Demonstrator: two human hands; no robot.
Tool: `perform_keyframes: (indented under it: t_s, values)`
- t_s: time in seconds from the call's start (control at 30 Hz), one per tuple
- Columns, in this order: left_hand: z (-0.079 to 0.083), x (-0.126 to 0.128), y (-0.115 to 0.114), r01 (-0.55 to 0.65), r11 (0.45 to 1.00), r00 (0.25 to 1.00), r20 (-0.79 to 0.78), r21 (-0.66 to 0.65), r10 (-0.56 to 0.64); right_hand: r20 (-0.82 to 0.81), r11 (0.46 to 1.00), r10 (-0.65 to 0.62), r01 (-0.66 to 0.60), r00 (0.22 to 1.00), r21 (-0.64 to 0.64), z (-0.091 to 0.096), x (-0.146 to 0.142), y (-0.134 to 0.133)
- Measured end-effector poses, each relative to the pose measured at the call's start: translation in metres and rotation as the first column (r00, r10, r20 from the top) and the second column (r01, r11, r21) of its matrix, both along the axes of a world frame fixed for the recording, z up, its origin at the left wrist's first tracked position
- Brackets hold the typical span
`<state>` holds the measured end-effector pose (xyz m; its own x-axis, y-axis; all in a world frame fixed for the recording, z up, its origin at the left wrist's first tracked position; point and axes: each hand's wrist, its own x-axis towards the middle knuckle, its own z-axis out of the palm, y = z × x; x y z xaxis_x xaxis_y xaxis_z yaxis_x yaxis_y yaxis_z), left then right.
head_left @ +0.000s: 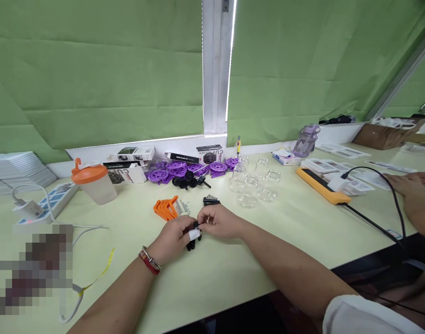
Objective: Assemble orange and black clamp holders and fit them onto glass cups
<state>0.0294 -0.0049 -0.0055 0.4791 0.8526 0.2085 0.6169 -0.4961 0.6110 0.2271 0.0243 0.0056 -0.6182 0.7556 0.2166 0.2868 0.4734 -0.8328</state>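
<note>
My left hand (175, 237), with a white wrap on its thumb, is closed in a pinch on a small black part (196, 225). My right hand (220, 221) pinches the same part from the other side. What kind of part it is cannot be made out, and fingers hide some of it. Under the hands lie more small black pieces (190, 246). Just beyond are orange triangular frames (165, 208) in a row, metal pins or screws (182, 207), and black strips (211, 200) with springs (209, 196) beside them.
Purple wheel-like pieces (177, 168), black round-headed parts (188, 179) and cup-holder boxes (129, 171) line the back. Clear flask-shaped vessels (246, 200) stand right of them. An orange-lidded cup (101, 188) is left; a yellow-edged power strip (320, 188) and another person's hand (403, 185) are right.
</note>
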Motion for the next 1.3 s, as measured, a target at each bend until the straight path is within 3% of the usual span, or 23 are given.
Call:
perform_keyframes:
  t_s: [0.1,0.23,0.33,0.43,0.6,0.83,0.97,1.1,1.2,1.3]
  values:
    - [-0.002,-0.007,0.005,-0.070,0.996,0.996,0.051,0.056,0.067,-0.065,0.971,-0.126,0.109,0.990,-0.210,-0.008,-0.004,0.005]
    - [-0.004,-0.016,0.009,-0.187,0.974,0.979,0.104,0.126,0.174,-0.048,0.870,-0.230,0.183,0.972,-0.459,-0.013,-0.011,0.008]
    - [-0.004,-0.017,0.008,-0.163,0.980,0.986,0.063,0.112,0.157,0.035,0.821,-0.268,0.247,0.963,-0.514,-0.016,-0.016,0.006]
    - [-0.003,-0.013,0.007,-0.083,0.994,0.996,0.013,0.069,0.083,0.021,0.822,-0.282,0.252,0.959,-0.510,-0.022,-0.021,0.005]
    - [-0.005,-0.011,0.006,0.034,0.999,0.999,-0.038,0.011,-0.033,0.017,0.854,-0.264,0.242,0.964,-0.460,-0.033,-0.025,0.007]
    - [-0.005,-0.009,0.005,0.042,0.999,0.996,-0.073,-0.014,-0.043,0.028,0.914,-0.219,0.215,0.975,-0.345,-0.045,-0.025,0.010]
    - [-0.001,-0.008,0.004,0.040,0.998,0.994,-0.095,-0.043,-0.044,0.030,0.904,-0.217,0.212,0.976,-0.370,-0.047,-0.027,0.010]
    - [0.001,-0.008,0.003,0.041,0.997,0.993,-0.112,-0.066,-0.048,0.054,0.887,-0.197,0.201,0.979,-0.415,-0.036,-0.023,0.009]
    - [0.001,-0.009,0.003,0.028,0.997,0.992,-0.124,-0.071,-0.037,0.143,0.934,-0.304,0.324,0.942,-0.147,-0.025,-0.009,0.017]
    - [0.000,-0.010,0.004,-0.005,0.998,0.994,-0.111,-0.059,-0.002,0.218,0.880,-0.475,0.456,0.852,0.133,-0.021,0.007,0.032]
